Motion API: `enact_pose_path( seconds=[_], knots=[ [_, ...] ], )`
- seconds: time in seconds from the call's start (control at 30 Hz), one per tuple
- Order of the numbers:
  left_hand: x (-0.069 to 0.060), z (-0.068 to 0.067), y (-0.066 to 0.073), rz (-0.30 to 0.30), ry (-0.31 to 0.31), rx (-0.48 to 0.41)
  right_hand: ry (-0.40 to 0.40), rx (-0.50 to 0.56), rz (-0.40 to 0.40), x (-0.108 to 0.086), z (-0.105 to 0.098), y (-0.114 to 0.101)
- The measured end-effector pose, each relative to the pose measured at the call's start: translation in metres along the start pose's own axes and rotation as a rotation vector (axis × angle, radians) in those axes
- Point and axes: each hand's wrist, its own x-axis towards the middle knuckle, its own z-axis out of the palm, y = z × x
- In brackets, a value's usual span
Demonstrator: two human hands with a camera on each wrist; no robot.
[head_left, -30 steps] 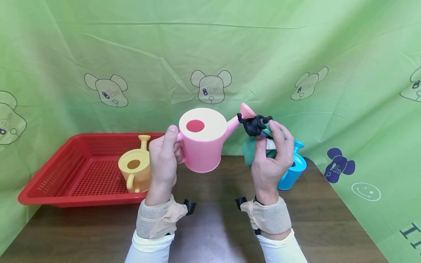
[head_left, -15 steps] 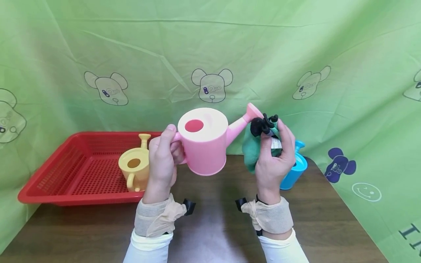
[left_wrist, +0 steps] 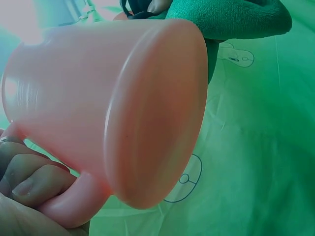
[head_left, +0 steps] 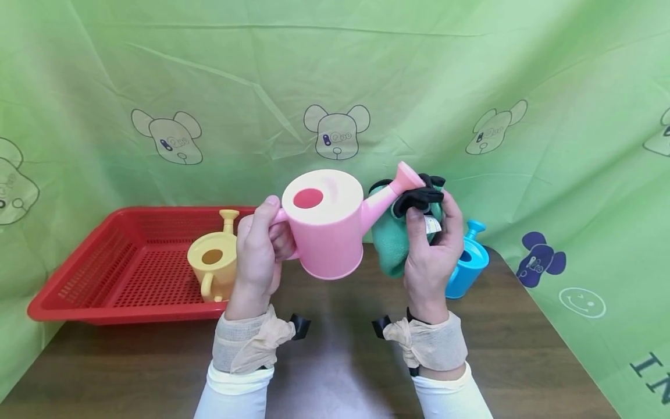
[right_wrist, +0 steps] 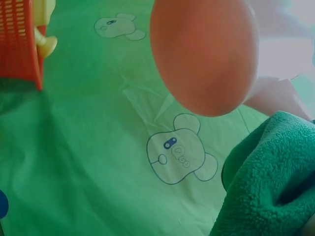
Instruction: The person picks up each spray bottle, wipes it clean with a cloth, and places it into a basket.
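A pink watering can (head_left: 328, 244) is held up above the table, its spout pointing right. My left hand (head_left: 257, 256) grips its handle, fingers curled through, as the left wrist view also shows (left_wrist: 34, 182). My right hand (head_left: 431, 262) pinches a green fuzzy cloth item (head_left: 389, 244) with black straps or trim (head_left: 419, 199) and a small white tag, right by the spout's pink head (head_left: 407, 177). In the right wrist view the green cloth (right_wrist: 270, 182) hangs below the can (right_wrist: 206, 54). The fingertips of my right hand are partly behind the black part.
At the left a red perforated basket (head_left: 125, 314) stands on the brown table (head_left: 335, 372), with a yellow watering can (head_left: 217, 262) in its right part. A blue watering can (head_left: 467, 269) stands behind my right hand. Green printed fabric (head_left: 251, 75) hangs behind the table.
The pink can's spout has come further out to the right, now in front of the green cloth. My right hand has shifted slightly right and the cloth spreads more to the left.
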Motion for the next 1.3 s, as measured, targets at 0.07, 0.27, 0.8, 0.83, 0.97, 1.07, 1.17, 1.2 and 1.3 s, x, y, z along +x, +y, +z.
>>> enact_pose_path(
  seconds=[0.07, 0.27, 0.8, 0.83, 0.97, 1.07, 1.17, 1.2, 1.3],
  knots=[
    [0.000, 0.000, 0.000, -0.003, -0.001, 0.001, -0.002, 0.016, 0.033, 0.001, 0.000, 0.000],
    [0.000, 0.000, 0.001, -0.004, -0.010, 0.012, -0.002, 0.044, 0.088, 0.002, 0.000, 0.000],
    [0.001, -0.007, 0.003, -0.001, -0.026, 0.011, -0.091, 0.078, 0.194, 0.002, -0.006, -0.005],
    [0.001, -0.007, 0.003, -0.006, -0.029, 0.002, -0.106, 0.085, 0.199, 0.002, -0.007, -0.005],
    [0.001, -0.007, 0.004, -0.016, -0.040, -0.041, -0.162, 0.123, 0.211, 0.003, -0.012, -0.008],
    [0.001, -0.008, 0.005, -0.016, -0.049, -0.053, -0.191, 0.133, 0.204, 0.003, -0.014, -0.008],
    [0.001, -0.008, 0.005, -0.019, -0.055, -0.064, -0.212, 0.142, 0.195, 0.003, -0.015, -0.007],
    [0.001, -0.008, 0.005, -0.021, -0.055, -0.069, -0.221, 0.148, 0.195, 0.003, -0.015, -0.007],
    [0.001, -0.007, 0.005, -0.029, -0.055, -0.094, -0.261, 0.133, 0.197, 0.003, -0.017, -0.006]
  ],
)
